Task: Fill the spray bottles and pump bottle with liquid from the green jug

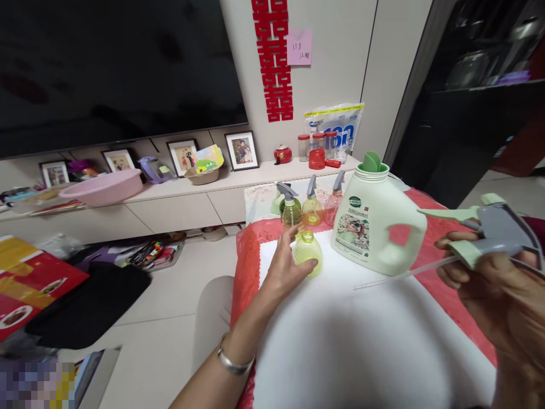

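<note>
Bottle, yellow (310,254), toward the far-left corner of the counter (340,363), sits in the half-curled left hand (284,267); right hand (498,281) clasps a sprayer (502,224).

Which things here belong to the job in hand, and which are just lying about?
Job in hand:
yellow bottle, at the left hand
spray head, held in the right hand
probably the pale green jug

Apparently just lying about:
pink basin
red-and-yellow box
red pot
</note>
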The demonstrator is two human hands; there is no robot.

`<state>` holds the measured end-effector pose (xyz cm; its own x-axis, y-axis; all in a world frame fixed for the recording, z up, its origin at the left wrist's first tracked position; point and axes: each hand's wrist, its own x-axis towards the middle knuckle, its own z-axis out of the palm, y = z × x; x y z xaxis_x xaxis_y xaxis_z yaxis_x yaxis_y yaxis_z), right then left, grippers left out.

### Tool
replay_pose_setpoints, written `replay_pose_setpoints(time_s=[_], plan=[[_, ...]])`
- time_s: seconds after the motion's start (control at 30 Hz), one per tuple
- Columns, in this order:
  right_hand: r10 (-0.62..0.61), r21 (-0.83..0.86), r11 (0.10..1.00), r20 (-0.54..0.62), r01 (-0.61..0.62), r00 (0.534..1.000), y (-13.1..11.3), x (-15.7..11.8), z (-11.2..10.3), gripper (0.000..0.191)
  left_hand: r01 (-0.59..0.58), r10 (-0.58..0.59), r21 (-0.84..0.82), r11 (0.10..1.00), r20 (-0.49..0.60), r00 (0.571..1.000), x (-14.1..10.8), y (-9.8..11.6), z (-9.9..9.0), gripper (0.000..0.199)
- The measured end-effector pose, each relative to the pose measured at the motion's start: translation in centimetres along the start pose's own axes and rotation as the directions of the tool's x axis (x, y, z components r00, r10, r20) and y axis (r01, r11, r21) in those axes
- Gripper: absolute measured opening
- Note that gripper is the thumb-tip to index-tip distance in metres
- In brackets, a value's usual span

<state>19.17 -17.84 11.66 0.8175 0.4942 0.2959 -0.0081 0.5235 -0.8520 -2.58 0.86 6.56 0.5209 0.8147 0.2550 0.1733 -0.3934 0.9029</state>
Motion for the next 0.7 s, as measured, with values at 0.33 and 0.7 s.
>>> replay_pose_setpoints(time_s=[0.33,0.7], plan=[[-0.120,-0.062,0.991,-0.084,0.115,0.989,-0.3,1.4,-3.0,0.029,0.174,-0.168,-0.266,0.948,0.046,0.985,2.2,-2.4,1.1,0.048],[-0.194,0.000,0.981,-0.091,0.195,0.977,-0.3,0.9,-1.3,0.034,0.142,-0.122,-0.171,0.975,0.121,0.985,-0.9,0.9,2.1,0.057]])
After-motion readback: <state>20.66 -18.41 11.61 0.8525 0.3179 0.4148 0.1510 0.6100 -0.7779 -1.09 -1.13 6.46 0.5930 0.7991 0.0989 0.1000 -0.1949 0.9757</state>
